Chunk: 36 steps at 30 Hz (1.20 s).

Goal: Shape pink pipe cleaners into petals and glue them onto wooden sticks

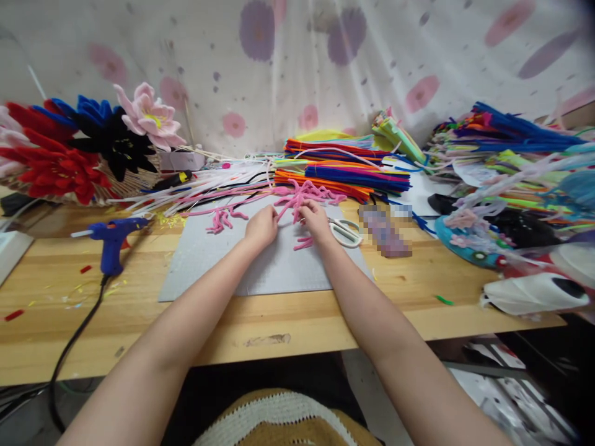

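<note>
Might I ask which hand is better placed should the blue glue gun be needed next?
Likely the left hand: the glue gun lies out on that side, farther from the right hand, though both seem busy with pink stems.

- a small craft workshop, or a craft corner, by its look
- a pale wooden bench [302,319] strewn with small yellow scraps [168,220]
- a blue plastic glue gun [111,253] with a black cord [73,341]
- a flat grey rectangular mat [198,266] under bent pink fuzzy stems [297,197]
- thick bundles of straight, many-coloured fuzzy stems [346,176]
- big red, black and pale pink fuzzy flowers [65,168]
- white, flower-printed cloth [288,80] hung behind the bench
</note>
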Motion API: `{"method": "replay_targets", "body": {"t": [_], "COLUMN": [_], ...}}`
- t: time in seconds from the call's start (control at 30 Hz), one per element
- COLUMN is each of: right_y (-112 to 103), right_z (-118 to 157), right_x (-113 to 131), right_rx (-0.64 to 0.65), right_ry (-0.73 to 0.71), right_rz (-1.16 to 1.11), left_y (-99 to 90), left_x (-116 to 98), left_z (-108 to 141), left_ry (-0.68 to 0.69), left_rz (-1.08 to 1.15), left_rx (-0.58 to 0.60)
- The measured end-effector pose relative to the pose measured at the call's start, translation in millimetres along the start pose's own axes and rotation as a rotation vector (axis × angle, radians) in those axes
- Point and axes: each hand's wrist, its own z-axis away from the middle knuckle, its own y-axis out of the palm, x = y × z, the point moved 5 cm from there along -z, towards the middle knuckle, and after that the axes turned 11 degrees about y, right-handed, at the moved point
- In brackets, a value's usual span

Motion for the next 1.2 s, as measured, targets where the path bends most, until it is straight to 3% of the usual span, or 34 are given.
{"method": "replay_targets", "body": {"t": [0.17,0.23,0.33,0.5,0.7,0.87,1.03,1.2], "right_y": [50.0,62.3,69.6,73.4,74.2,72.8,72.8,71.4], "right_z": [28.4,35.2,38.7,40.0,40.8,37.4,37.0,39.5], "right_x": [-4.7,-8.8,-11.9,-14.4,-15.2,-17.7,-16.4,-11.4], "right_rx": [0.313,0.339,0.337,0.456,0.478,0.387,0.369,0.369], "right_ry": [-0.006,-0.017,-0.039,-0.031,0.048,0.055,0.042,0.101], "right_rz": [0.175,0.252,0.267,0.182,0.107,0.148,0.205,0.070], "left_y": [-19.7,-22.3,-22.5,-15.0,-14.5,-17.9,-21.0,-18.5], "left_x": [32.4,41.4,42.3,34.5,38.0,39.0,36.9,33.1], "left_z": [40.7,51.9,57.4,54.3,54.9,56.8,57.2,57.1], "left_ry": [-0.067,-0.093,-0.053,-0.002,-0.048,-0.080,-0.057,0.015], "left_rz": [0.114,0.161,0.200,0.217,0.299,0.320,0.316,0.332], "left_rx": [-0.149,-0.214,-0.277,-0.239,-0.245,-0.216,-0.210,-0.180]}}
